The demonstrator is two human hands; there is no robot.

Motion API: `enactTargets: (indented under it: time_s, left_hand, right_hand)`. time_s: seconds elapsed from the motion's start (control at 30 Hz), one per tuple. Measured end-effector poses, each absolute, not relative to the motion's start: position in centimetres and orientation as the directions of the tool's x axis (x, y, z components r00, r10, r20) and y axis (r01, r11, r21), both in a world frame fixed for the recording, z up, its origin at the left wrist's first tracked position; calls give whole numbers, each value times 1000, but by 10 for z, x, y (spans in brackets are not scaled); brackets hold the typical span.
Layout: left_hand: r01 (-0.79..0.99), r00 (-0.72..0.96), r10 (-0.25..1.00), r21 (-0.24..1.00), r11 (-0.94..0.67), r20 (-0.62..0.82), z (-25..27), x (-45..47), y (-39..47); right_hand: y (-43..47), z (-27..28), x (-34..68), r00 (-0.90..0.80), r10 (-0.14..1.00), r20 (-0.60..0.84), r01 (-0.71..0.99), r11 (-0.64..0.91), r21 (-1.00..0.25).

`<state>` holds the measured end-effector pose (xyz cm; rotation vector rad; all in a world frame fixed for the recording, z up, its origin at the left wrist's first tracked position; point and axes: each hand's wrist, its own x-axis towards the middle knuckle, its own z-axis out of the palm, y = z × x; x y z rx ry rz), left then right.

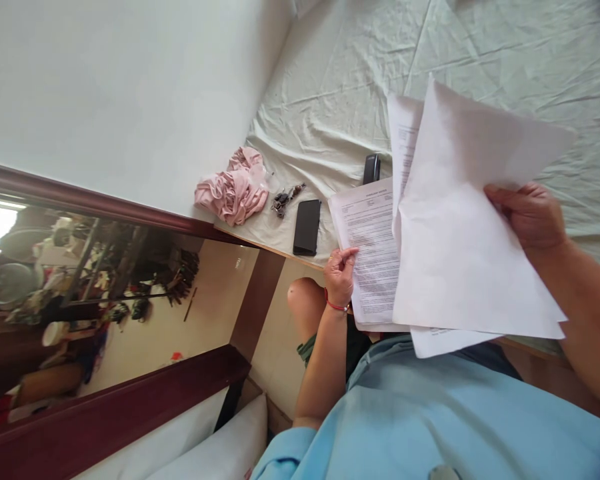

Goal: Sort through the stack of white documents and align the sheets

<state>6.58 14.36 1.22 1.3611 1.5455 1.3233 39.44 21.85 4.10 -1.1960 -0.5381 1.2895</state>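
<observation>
My left hand (339, 275), a red string bracelet at its wrist, pinches the left edge of a stack of printed sheets (373, 250) at the near edge of the cloth-covered surface. My right hand (533, 212) grips several lifted paper sheets (460, 220), their blank sides mostly facing me. These slant over the right part of the printed stack and hide it. Print shows on another raised page (406, 143) behind them. A black object (372, 168), perhaps a stapler, lies just beyond the stack, its lower end covered by the paper.
Left of the papers lie a black smartphone (307, 228), a bunch of keys (281, 200) and a crumpled pink cloth (235, 187). A wrinkled pale sheet (340, 100) covers the surface. A white wall (130, 87) and a dark red wooden frame (180, 390) around an opening bound the left side.
</observation>
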Motion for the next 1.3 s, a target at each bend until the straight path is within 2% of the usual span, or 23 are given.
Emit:
enactTargets:
  time_s: [0.13, 0.2, 0.27, 0.33, 0.37, 0.43, 0.5, 0.6, 0.83, 1.17, 1.3]
  left_hand:
    - [284, -223, 968, 957, -52, 118, 11, 66, 143]
    - [290, -229, 966, 956, -48, 118, 10, 66, 143]
    - [301, -235, 964, 952, -51, 126, 10, 66, 143]
    - [318, -238, 962, 947, -53, 134, 11, 67, 143]
    - [327, -240, 961, 944, -52, 136, 12, 67, 143]
    - [340, -242, 960, 939, -52, 141, 13, 68, 143]
    - [340, -234, 962, 939, -56, 142, 15, 69, 143]
    - [328, -218, 965, 942, -66, 144, 19, 70, 141]
    - [346, -208, 969, 937, -54, 133, 22, 71, 139]
    - [334, -239, 959, 940, -68, 154, 11, 71, 145]
    - [325, -252, 959, 945, -43, 130, 9, 70, 145]
  right_hand:
    - [217, 37, 388, 274, 923, -271, -422, -138, -896]
    - [215, 34, 383, 277, 932, -236, -345, -133, -929]
    - [213, 32, 380, 253, 960, -117, -125, -88, -988]
    - [211, 32, 380, 171, 985, 24, 155, -3, -988]
    - [209, 32, 380, 127, 990, 63, 261, 28, -965]
    - [207, 32, 382, 93, 994, 54, 354, 18, -935]
    - [206, 31, 384, 111, 994, -5, 324, -41, -945]
    - [206, 29, 385, 145, 987, -66, 177, -91, -980]
    - [207, 29, 385, 124, 988, -88, -23, -86, -996]
    - [207, 27, 387, 69, 997, -42, -46, -39, -998]
    - [207, 25, 387, 72, 995, -70, -11, -69, -998]
